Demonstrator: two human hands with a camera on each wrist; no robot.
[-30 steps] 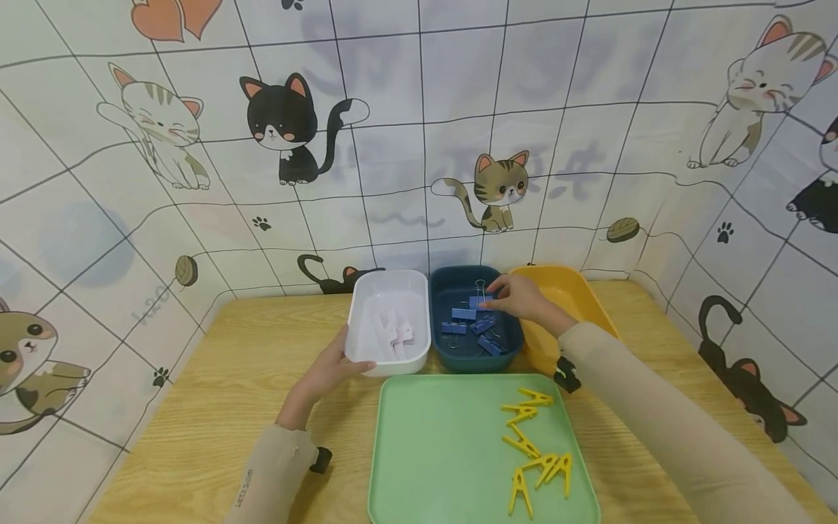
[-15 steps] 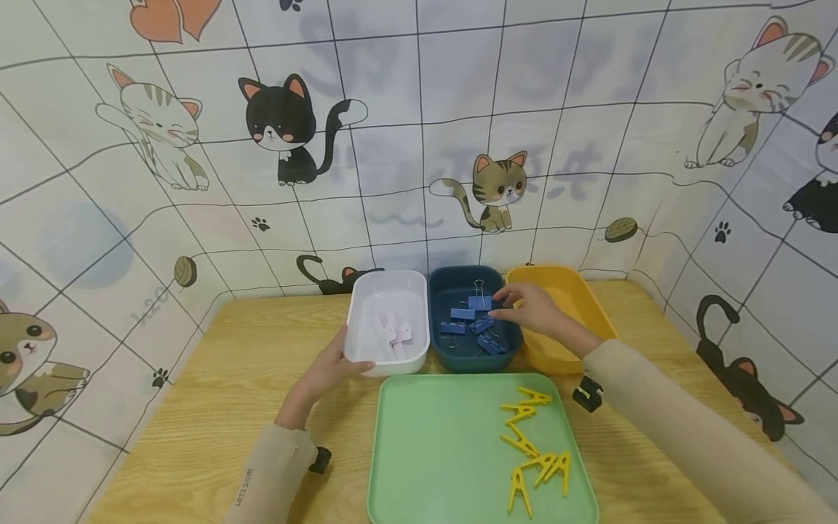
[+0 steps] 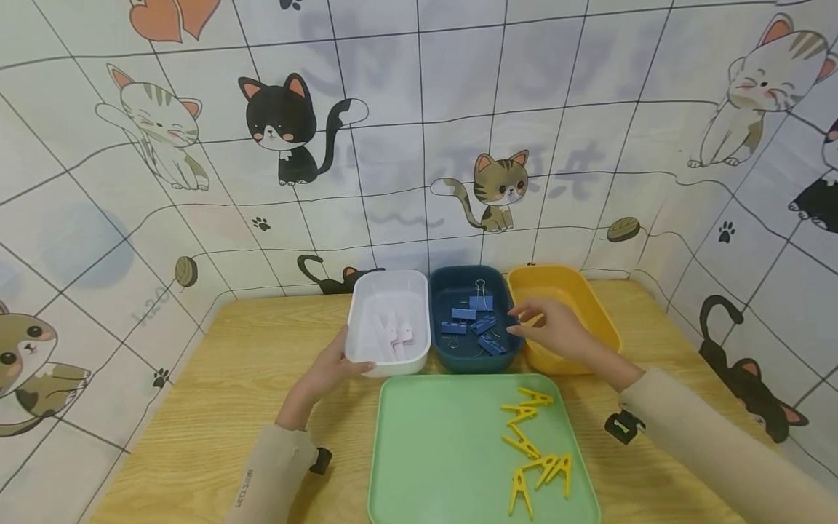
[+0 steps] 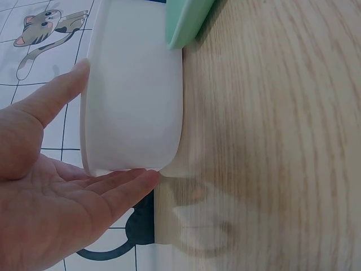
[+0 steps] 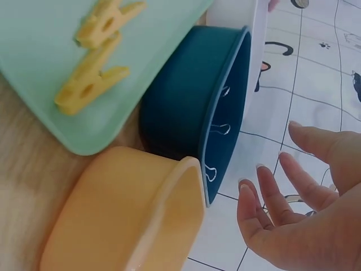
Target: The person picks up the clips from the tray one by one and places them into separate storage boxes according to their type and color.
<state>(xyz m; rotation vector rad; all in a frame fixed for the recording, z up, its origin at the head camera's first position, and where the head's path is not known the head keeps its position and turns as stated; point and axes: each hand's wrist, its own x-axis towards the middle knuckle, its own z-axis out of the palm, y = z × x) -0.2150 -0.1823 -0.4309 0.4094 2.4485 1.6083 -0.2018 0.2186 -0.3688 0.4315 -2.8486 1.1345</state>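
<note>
My left hand (image 3: 329,370) touches the corner of a white plastic bin (image 3: 390,291), its thumb by the front rim. In the left wrist view its fingers (image 4: 121,186) lie straight along the bin's end wall. White clips (image 3: 401,335) lie inside that bin. My right hand (image 3: 556,331) hovers over the inner edge of a yellow bin (image 3: 563,280), its fingers loosely bent and nothing between them. Beside it a dark blue bin (image 3: 448,276) contains several blue binder clips (image 3: 483,324); one at the back stands with its wire handle up.
A green tray (image 3: 439,451) lies in front of the bins, with several yellow clothespins (image 3: 524,440) along its right side. Wooden tabletop (image 3: 262,349) spreads around them. A wall sheet (image 3: 393,145) printed with cats rises close behind the bins.
My right hand has drawn back rightward from the standing binder clip in the dark blue bin to over the yellow bin, its fingers parting. The left hand has stayed put.
</note>
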